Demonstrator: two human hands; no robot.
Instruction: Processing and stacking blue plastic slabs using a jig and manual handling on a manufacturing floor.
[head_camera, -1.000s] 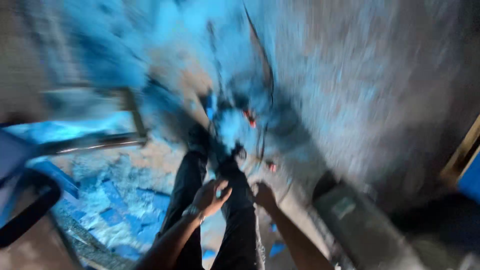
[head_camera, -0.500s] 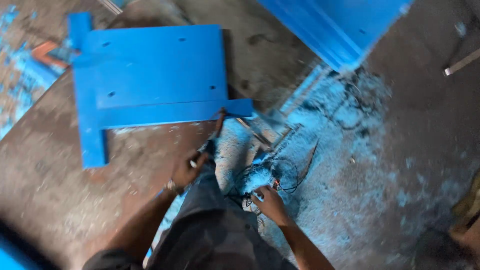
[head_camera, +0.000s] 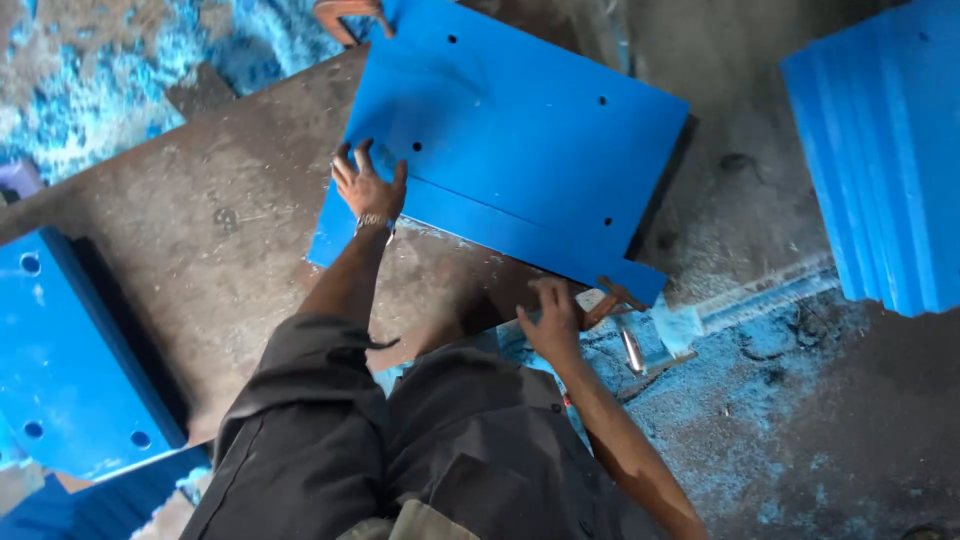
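half a second before, both hands were low by the person's knees, among blue dust and a tangle of dark wire, and the blue panel lay beyond them. by this moment the left hand had come up onto the panel's near left part, flat with fingers spread, pressing rather than gripping, its grip apart. the right hand had shifted to the panel's near edge, fingers curled over the edge of the surface just below it; i could not tell whether that grip closed on anything. judged from this, the work had turned from the floor to steadying or placing the panel.

the panel lay flat and slightly skewed on the rusty brown metal surface, its far right corner hanging past the edge. it carried several small drilled holes and a step along the near side.

a brown clamp sat at the panel's near right corner, just beside the right hand, and another brown clamp-like piece showed at the far edge. a short metal tool lay on the floor near the right hand. a second blue block with holes rested at the left, and a stack of blue panels stood well apart at the right. blue shavings covered the floor. the person's own knees crowded the near edge.
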